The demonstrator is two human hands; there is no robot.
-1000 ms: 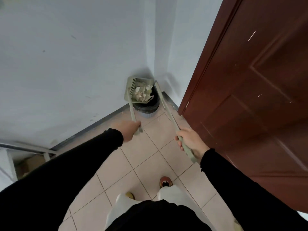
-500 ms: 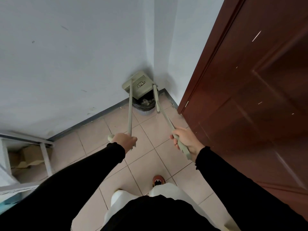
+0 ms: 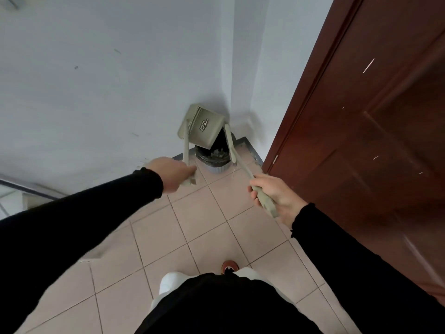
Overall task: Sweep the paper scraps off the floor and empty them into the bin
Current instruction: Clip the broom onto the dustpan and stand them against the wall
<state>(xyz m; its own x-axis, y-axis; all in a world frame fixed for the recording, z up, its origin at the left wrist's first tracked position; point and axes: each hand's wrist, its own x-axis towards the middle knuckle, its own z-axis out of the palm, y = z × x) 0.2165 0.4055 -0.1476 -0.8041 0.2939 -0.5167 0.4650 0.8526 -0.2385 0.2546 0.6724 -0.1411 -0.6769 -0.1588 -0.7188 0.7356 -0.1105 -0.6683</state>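
A pale green dustpan hangs tipped upside down over a black-lined bin in the corner, its underside with a printed label facing me. My left hand grips the end of the dustpan's long handle. My right hand is closed on the handle of a matching broom, whose head rests against the bin's right rim. Paper scraps lie inside the bin, partly hidden by the pan.
White walls meet behind the bin. A dark red wooden door stands close on the right. Beige floor tiles run toward my feet, and one red shoe shows below. A metal frame sits at the left edge.
The dustpan went from face-up with scraps over the bin to flipped over; the scraps dropped into the bin. Both hands moved slightly closer to the bin.
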